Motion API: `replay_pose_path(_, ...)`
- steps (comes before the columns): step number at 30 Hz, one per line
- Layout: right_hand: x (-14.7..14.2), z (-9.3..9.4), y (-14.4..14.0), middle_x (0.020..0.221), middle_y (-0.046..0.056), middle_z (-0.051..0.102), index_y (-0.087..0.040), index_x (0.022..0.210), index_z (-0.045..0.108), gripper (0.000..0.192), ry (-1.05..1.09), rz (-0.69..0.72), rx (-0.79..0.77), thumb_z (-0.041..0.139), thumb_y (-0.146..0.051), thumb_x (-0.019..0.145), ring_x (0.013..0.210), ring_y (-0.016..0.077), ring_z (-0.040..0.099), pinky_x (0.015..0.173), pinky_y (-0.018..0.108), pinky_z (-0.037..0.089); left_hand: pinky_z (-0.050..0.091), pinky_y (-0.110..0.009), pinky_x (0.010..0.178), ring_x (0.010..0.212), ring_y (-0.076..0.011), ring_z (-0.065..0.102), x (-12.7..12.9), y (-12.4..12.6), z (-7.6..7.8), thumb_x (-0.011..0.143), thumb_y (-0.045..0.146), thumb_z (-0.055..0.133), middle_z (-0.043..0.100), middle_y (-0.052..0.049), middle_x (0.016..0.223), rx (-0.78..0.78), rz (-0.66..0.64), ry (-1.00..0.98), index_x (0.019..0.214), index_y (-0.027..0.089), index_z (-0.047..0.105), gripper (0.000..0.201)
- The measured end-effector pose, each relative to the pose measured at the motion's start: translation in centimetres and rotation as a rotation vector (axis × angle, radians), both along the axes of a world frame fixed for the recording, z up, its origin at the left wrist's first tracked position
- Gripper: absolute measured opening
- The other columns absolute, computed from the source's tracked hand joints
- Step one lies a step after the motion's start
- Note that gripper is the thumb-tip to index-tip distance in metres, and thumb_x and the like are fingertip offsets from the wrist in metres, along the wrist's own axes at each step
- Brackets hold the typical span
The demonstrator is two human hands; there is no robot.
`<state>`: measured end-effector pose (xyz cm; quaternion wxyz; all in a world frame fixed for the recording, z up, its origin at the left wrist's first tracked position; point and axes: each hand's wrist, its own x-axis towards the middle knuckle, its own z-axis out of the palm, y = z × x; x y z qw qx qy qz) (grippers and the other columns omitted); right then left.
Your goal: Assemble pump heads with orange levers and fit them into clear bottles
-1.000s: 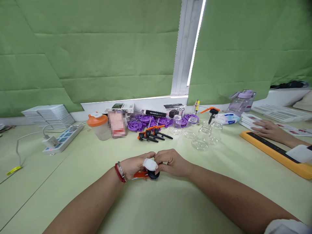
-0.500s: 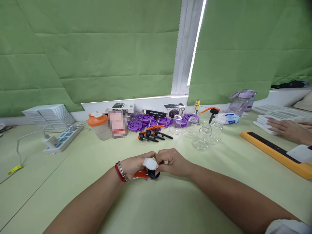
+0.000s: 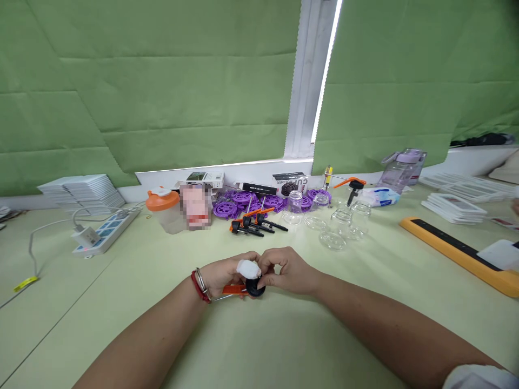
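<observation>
The pump head, black with an orange spout, sits low over the table between your hands: your left hand is closed around its orange part, your right hand pinches the black cap.

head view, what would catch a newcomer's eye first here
First the two hands meeting at the near middle of the pale green table: the left hand, with a white-wrapped fingertip, and the right hand grip a black pump cap with an orange lever. Behind them lie purple plastic discs and clear glass jars along the window sill, under green blinds.
</observation>
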<state>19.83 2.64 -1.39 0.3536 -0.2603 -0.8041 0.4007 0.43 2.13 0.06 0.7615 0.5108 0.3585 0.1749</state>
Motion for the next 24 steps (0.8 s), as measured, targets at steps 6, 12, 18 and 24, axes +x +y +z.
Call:
replay_pose_path(6,-0.08,-0.47,-0.02,0.07,-0.001,0.06,-0.015,0.071,0.062,0.011,0.017,0.037,-0.137,0.071,-0.019,0.068,0.063,0.0108,0.052,0.061,0.023,0.043,0.038,-0.024,0.049,0.061,-0.016,0.058,0.07,0.11,0.14,0.065,0.03,0.061,0.061,-0.003,0.076,-0.006,0.013,0.009,0.097,0.018,0.053,0.035)
replay_pose_path(12,-0.32,-0.45,-0.18,0.071,-0.002,0.057,-0.015,0.075,0.059,0.012,0.051,0.047,-0.247,0.068,-0.016,0.068,0.063,0.0102,0.05,0.062,0.024,0.043,0.038,-0.025,0.049,0.06,-0.017,0.059,0.11,0.09,0.23,0.064,0.032,0.062,0.062,-0.004,0.077,-0.006,0.017,0.015,0.097,0.018,0.051,0.038)
replay_pose_path(18,-0.61,-0.53,-0.38,0.072,-0.002,0.057,-0.015,0.075,0.055,0.016,0.121,0.058,-0.359,0.069,-0.018,0.067,0.064,0.0101,0.051,0.063,0.025,0.043,0.038,-0.024,0.049,0.059,-0.0168,0.059,0.09,0.12,0.07,0.064,0.034,0.062,0.062,-0.004,0.077,-0.004,0.018,0.017,0.096,0.019,0.051,0.037)
replay_pose_path(24,-0.67,-0.81,-0.25,0.071,-0.002,0.056,-0.015,0.075,0.055,0.018,0.145,0.062,-0.364,0.071,-0.021,0.067,0.065,0.0104,0.05,0.062,0.025,0.043,0.039,-0.026,0.05,0.06,-0.0173,0.059,-0.05,0.18,-0.11,0.066,0.036,0.06,0.062,-0.005,0.078,-0.002,0.015,0.008,0.095,0.019,0.052,0.034)
